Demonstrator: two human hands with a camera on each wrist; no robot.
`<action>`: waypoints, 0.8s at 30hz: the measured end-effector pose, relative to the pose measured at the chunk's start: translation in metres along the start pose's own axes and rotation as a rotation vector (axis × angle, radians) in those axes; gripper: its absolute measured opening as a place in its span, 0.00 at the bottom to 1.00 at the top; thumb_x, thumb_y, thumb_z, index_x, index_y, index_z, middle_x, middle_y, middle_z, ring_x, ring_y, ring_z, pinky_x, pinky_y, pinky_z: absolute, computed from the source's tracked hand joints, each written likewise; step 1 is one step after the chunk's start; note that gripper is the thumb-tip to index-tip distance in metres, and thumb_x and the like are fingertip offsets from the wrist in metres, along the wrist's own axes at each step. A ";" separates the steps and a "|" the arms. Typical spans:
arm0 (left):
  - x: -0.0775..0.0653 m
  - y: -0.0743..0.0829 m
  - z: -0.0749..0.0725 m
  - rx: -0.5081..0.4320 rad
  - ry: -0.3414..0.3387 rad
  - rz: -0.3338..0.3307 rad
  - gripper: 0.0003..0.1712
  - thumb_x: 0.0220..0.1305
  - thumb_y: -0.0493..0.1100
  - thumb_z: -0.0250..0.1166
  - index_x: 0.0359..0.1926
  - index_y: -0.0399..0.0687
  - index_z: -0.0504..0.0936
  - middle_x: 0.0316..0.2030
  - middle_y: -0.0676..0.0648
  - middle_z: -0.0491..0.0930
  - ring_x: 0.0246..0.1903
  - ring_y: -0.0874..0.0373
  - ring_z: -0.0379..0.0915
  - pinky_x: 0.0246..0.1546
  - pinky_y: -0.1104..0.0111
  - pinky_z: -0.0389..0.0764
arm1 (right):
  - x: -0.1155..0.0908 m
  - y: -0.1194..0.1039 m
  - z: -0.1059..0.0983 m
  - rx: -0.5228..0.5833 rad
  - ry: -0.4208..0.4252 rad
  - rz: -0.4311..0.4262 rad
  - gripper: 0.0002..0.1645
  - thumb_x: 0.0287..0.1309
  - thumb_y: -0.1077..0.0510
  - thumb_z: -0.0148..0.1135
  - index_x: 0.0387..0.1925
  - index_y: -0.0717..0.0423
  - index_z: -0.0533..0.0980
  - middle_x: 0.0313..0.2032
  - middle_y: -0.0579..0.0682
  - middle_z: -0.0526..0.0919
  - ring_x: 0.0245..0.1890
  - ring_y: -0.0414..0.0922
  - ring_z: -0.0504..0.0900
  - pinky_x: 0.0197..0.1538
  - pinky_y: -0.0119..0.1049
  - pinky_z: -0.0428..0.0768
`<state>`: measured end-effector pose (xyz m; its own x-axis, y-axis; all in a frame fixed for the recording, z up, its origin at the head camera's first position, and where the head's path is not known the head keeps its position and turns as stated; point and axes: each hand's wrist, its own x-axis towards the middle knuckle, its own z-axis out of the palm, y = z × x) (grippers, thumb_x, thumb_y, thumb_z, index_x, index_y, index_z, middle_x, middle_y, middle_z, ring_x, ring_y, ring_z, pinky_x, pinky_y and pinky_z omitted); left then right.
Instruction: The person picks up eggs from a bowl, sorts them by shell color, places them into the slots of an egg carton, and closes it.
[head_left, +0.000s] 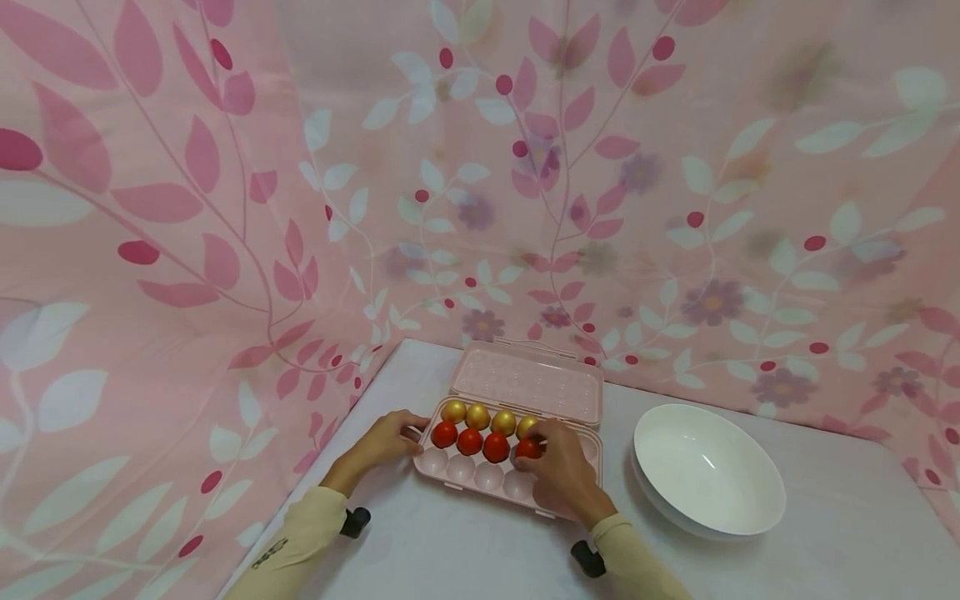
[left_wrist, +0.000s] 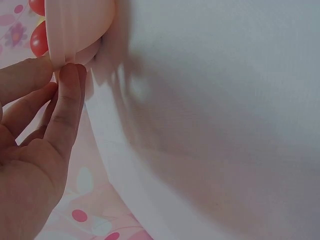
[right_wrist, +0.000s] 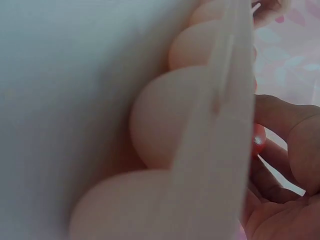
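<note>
A pink plastic egg box (head_left: 480,485) lies on the table with its clear-dimpled lid (head_left: 525,379) folded back behind it. Several gold eggs (head_left: 477,416) fill part of the back row, and several red eggs (head_left: 496,447) part of the middle row. My left hand (head_left: 388,440) pinches the left rim of the box (left_wrist: 61,35) between thumb and fingers. With thumb and fingers, my right hand (head_left: 564,473) holds the rightmost red egg (head_left: 527,448) at its cup in the middle row; the palm hides the box's right front cups.
A large white bowl (head_left: 708,471) stands on the white-covered table (head_left: 450,550) to the right of the box. Pink flowered cloth (head_left: 465,208) hangs behind the table and along its left side. Black wrist cameras (head_left: 588,559) sit on both sleeves.
</note>
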<state>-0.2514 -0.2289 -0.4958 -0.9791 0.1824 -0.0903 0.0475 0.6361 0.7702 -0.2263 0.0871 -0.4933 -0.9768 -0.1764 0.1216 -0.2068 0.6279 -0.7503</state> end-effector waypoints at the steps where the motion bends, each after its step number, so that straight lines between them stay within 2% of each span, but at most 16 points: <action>1: 0.000 0.001 0.000 -0.005 0.000 -0.007 0.27 0.53 0.29 0.71 0.56 0.41 0.81 0.46 0.48 0.80 0.41 0.55 0.78 0.44 0.61 0.82 | -0.001 0.000 0.001 -0.001 -0.004 0.000 0.25 0.45 0.54 0.78 0.47 0.51 0.80 0.41 0.41 0.77 0.41 0.43 0.75 0.47 0.38 0.82; 10: -0.001 0.003 0.000 -0.001 -0.005 -0.006 0.27 0.53 0.28 0.71 0.56 0.40 0.81 0.47 0.47 0.81 0.40 0.55 0.79 0.44 0.61 0.82 | -0.001 0.007 0.012 -0.070 0.026 -0.091 0.26 0.45 0.55 0.78 0.48 0.53 0.80 0.41 0.40 0.77 0.44 0.41 0.76 0.49 0.38 0.82; 19: -0.001 0.004 0.001 0.000 0.007 -0.011 0.26 0.53 0.28 0.71 0.56 0.41 0.81 0.47 0.47 0.81 0.40 0.55 0.79 0.44 0.62 0.82 | -0.004 0.006 0.008 -0.094 0.030 -0.077 0.26 0.47 0.53 0.78 0.50 0.49 0.80 0.44 0.40 0.77 0.46 0.42 0.76 0.48 0.38 0.82; 24: -0.002 0.005 0.002 0.018 0.008 -0.034 0.27 0.53 0.29 0.71 0.56 0.42 0.82 0.48 0.47 0.80 0.41 0.55 0.77 0.44 0.61 0.82 | -0.005 0.009 -0.002 -0.035 0.009 -0.081 0.24 0.48 0.54 0.77 0.48 0.51 0.81 0.44 0.43 0.78 0.45 0.43 0.77 0.48 0.39 0.82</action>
<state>-0.2486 -0.2247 -0.4930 -0.9818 0.1542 -0.1108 0.0177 0.6554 0.7550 -0.2238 0.0952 -0.4995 -0.9571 -0.2214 0.1868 -0.2871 0.6378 -0.7147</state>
